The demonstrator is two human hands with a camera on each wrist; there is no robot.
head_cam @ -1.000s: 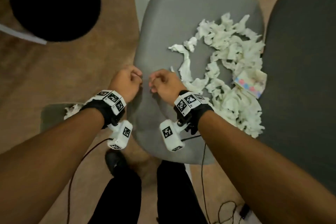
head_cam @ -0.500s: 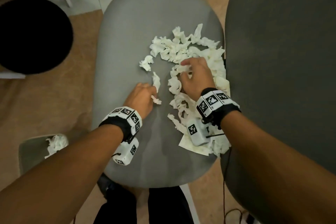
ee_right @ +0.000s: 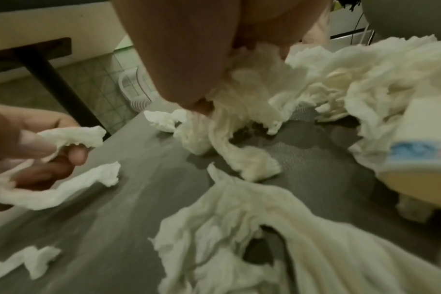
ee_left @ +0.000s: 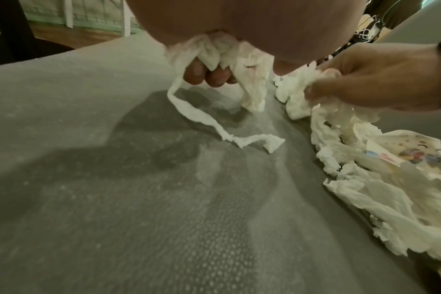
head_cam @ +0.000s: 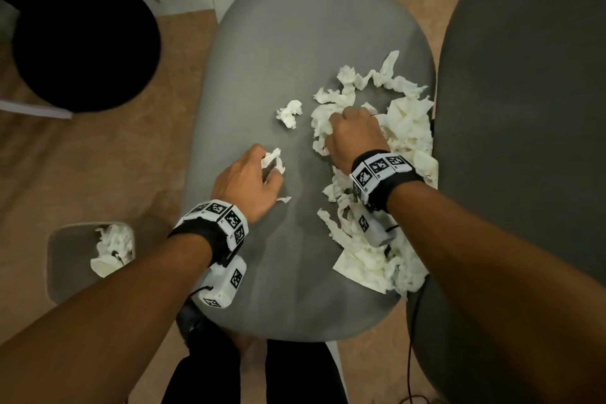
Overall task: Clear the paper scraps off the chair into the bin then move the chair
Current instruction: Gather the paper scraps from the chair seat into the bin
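White torn paper scraps (head_cam: pixel 406 128) lie heaped along the right side of the grey chair seat (head_cam: pixel 282 43). My left hand (head_cam: pixel 252 174) grips a twisted strip of paper (ee_left: pixel 209 49) whose tail trails on the seat. My right hand (head_cam: pixel 351 131) is curled into the heap and clutches a bunch of scraps (ee_right: pixel 252 83). One loose wad (head_cam: pixel 289 113) sits apart near the seat's middle. The grey bin (head_cam: pixel 62 259) stands on the floor at lower left with some paper inside.
A dark grey chair back or second seat (head_cam: pixel 531 108) fills the right side. A black round stool (head_cam: pixel 85 43) stands at upper left on the brown floor (head_cam: pixel 98 174). A printed paper sheet (ee_left: pixel 413 151) lies under the heap near the seat's right edge. My legs are below the seat.
Both hands went from the seat's near left edge into the scraps. The left hand has picked up a strip; the right has closed on a bunch in the heap.
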